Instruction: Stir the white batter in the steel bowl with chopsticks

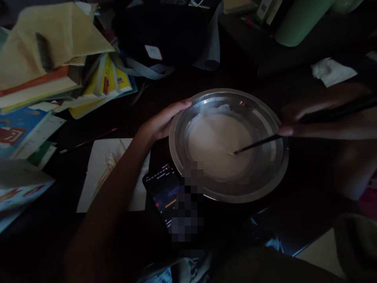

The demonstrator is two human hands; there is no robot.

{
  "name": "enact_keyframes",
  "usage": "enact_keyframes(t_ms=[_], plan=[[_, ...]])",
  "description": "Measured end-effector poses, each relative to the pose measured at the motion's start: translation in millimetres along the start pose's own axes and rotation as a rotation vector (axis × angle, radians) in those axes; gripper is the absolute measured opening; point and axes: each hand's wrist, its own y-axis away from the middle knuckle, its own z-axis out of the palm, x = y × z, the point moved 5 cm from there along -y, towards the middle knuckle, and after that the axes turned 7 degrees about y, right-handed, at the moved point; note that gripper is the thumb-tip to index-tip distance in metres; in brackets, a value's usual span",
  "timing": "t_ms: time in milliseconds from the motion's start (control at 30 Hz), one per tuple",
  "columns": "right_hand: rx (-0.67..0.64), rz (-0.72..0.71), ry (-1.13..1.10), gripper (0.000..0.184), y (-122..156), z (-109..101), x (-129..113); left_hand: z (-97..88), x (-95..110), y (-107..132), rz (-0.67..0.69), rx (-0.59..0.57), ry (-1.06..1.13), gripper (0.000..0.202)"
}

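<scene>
A shiny metal bowl (273,173) stands on the dark table, with a pale, creamy liquid (216,137) in its bottom. My left hand (163,118) grips the bowl's left side, its thumb on the rim and its other fingers largely hidden. From the right, my right hand (312,112), blurred by motion, holds dark chopsticks (256,142) slanting down over the bowl. Their tip dips into the liquid. Whether it is one stick or a pair, I cannot tell.
A lit phone (160,192) lies against the bowl's lower left. Beside it, toothpick-like sticks (107,173) rest on white paper (88,196). A pencil (88,140), stacked books (44,86), a black bag (165,31), crumpled tissue (332,71) and a green bottle (300,23) surround the bowl.
</scene>
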Motion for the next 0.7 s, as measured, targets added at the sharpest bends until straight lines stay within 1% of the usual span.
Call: enact_keyframes(t_ms=[67,100,133,200,267,333,367,433,500,533,600,633,667,700], plan=[[-0.134,-0.082,-0.038,0.015,-3.4,12.3,-6.5,-0.6,-0.9,0.1,-0.017,0.009,-0.019,0.016],[-0.157,-0.098,-0.056,0.014,-6.6,19.1,-10.7,-1.1,-1.5,0.0,-0.027,0.014,-0.03,0.016],[-0.122,-0.097,-0.079,0.013,-10.5,23.8,-14.7,-1.7,-1.7,-0.2,-0.029,0.019,-0.037,0.017],[-0.005,-0.042,-0.075,0.013,-17.0,28.5,-19.0,-2.8,-1.7,-0.8,-0.02,0.024,-0.041,0.017],[0.107,0.045,-0.019,0.015,-17.8,24.9,-16.6,-4.0,-1.6,-1.7,-0.001,0.025,-0.036,0.016],[0.157,0.102,0.039,0.017,-13.6,14.5,-9.7,-4.8,-1.8,-2.4,0.015,0.023,-0.029,0.016],[0.151,0.112,0.057,0.018,-10.8,8.5,-5.4,-4.8,-2.0,-2.5,0.019,0.019,-0.026,0.016],[0.091,0.1,0.073,0.024,-6.3,-0.7,1.9,-4.0,-2.2,-2.5,0.023,0.004,-0.012,0.015],[-0.012,0.021,0.055,0.03,-5.5,-1.6,3.0,-2.0,-2.3,-2.2,0.019,-0.025,0.007,0.014],[-0.069,-0.043,0.026,0.029,-6.7,1.9,0.2,-0.8,-2.2,-2.0,0.017,-0.042,0.016,0.014],[-0.167,-0.169,-0.046,0.021,-10.8,14.6,-9.3,0.8,-1.9,-1.7,0.012,-0.06,0.025,0.015],[-0.177,-0.199,-0.077,0.016,-13.6,21.1,-13.7,0.9,-1.7,-1.6,0.009,-0.056,0.022,0.015],[-0.158,-0.199,-0.095,0.013,-16.7,26.5,-16.7,0.6,-1.3,-1.6,0.009,-0.044,0.015,0.015],[-0.109,-0.167,-0.098,0.013,-19.5,29.9,-17.8,0.0,-1.0,-1.5,0.007,-0.027,0.005,0.016]])
